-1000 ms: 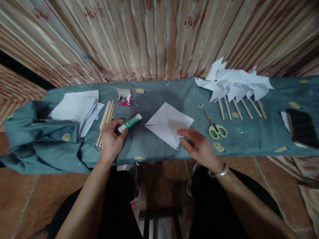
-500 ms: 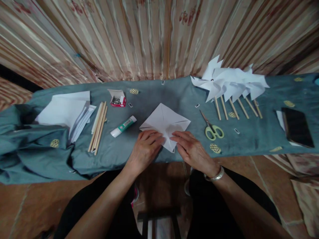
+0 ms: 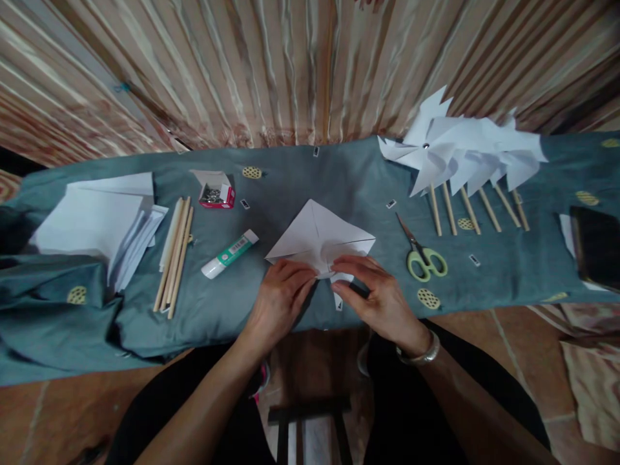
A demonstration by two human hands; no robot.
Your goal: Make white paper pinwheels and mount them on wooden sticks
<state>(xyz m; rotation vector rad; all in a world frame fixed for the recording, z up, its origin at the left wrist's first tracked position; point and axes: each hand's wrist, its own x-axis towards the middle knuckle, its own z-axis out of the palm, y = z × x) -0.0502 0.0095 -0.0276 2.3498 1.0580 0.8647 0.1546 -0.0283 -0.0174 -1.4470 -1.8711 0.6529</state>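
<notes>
In front of me is a square white sheet of paper, turned corner-up, with slits running from its corners toward the middle. Its near corner is bent up off the cloth. My left hand has thumb and fingers closed on the near left edge. On the near right side, my right hand pinches the lifted paper between thumb and fingers. The fingers partly hide the near corner. To the left lies a glue stick; on the right are green-handled scissors.
Left on the blue-green cloth are white paper sheets, wooden sticks and an open red box of small metal pieces. Several paper pinwheels on sticks lie at the back right. A dark phone rests at the far right.
The paper's near corner, flat before, is now raised and curled between my hands. My right hand's fingers have closed on it. The view has moved slightly closer.
</notes>
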